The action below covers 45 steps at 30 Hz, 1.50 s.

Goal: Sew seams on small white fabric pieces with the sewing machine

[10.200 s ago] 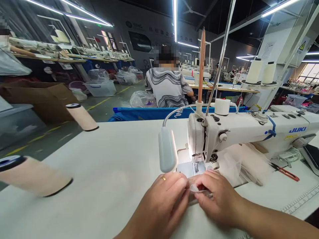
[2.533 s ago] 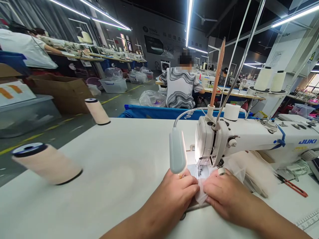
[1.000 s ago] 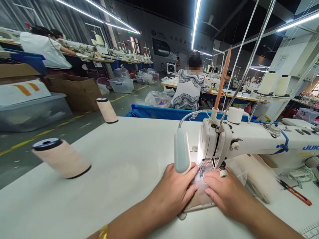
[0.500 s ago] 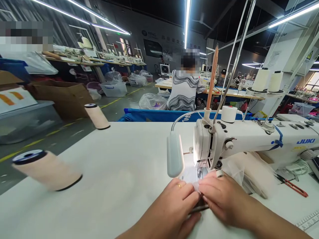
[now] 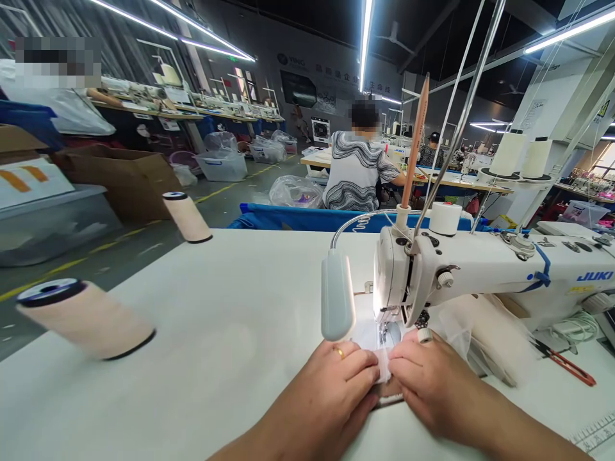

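Fabric (image 5: 383,368), white and sheer, is what I'm working with on my end: a small piece bridging the gap between the two hands, right by the presser foot (image 5: 383,333). Can't tell from here if its far edge sits under the foot. Left hand (image 5: 343,378), the one with a gold ring (image 5: 339,352), has its fingers bunched and pinching the near-left edge, thumb tucked low. Right hand (image 5: 427,374) is pinching the opposite edge, fingertips together.

Just beyond both hands I've got the white JUKI sewing machine (image 5: 480,262), its arm running off past the right hand. A pale grey lamp (image 5: 337,298) hangs right over the left hand's knuckles. Beyond the right hand there's a loose heap of beige fabric (image 5: 492,330), and farther out to its right some red-handled snips (image 5: 569,365). Way out left of the left hand stand two pale pink thread cones, the nearer one (image 5: 91,320) kinda blurry, the other (image 5: 186,218) farther off.
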### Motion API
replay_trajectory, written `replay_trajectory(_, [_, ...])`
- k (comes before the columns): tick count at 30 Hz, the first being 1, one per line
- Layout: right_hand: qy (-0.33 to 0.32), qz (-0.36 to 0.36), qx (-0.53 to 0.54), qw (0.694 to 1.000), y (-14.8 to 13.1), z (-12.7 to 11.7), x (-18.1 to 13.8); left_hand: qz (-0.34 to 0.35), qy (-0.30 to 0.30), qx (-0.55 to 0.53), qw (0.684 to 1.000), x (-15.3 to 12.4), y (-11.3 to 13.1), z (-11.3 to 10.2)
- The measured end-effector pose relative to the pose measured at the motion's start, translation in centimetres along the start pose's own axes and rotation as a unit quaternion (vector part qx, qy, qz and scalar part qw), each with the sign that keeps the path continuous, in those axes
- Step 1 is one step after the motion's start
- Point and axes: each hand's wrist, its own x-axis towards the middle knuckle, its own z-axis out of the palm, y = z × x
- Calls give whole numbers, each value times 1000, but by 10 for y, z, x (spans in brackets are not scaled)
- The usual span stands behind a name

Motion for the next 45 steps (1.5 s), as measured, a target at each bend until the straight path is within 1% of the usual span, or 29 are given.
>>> replay_trajectory(5, [11,8,0,1000,0,2,1,-4,13,11,1000,-4,-6,6])
replay_trajectory(9, [18,12,-4,1000,1,2,2,17,24,1,1000,0,1,1])
replay_trajectory(11, [16,13,-4,1000,1,2,2,29,14,-8,999,2,8,-5])
replay_trajectory(14, [20,13,-7,1000,2,3,1,34,-23,-6,999,4,15,-16])
replay_trajectory(17, [30,17,-7,999,3,4,1,34,-23,13,999,5,15,-20])
replay_trajectory(19, [32,23,-4,999,4,4,2,32,-17,24,999,5,13,-18])
replay_trajectory(22, [36,35,-2,999,5,5,4,35,-14,38,999,5,7,-9])
replay_trajectory(26, [55,45,-6,997,5,4,5,31,42,60,997,4,-2,7])
replay_trajectory(28, [59,44,4,997,4,3,5,30,54,53,997,2,-4,12])
replay_trajectory(33, [57,29,23,998,4,6,3,35,59,24,997,-2,-4,13])
replay_trajectory(38, [64,35,18,997,5,9,4,42,74,25,996,-2,-7,14])
replay_trajectory(41, [63,48,15,997,5,10,5,30,66,41,997,-2,-12,17])
replay_trajectory(45, [69,67,42,994,6,10,7,20,48,43,998,1,-19,17])
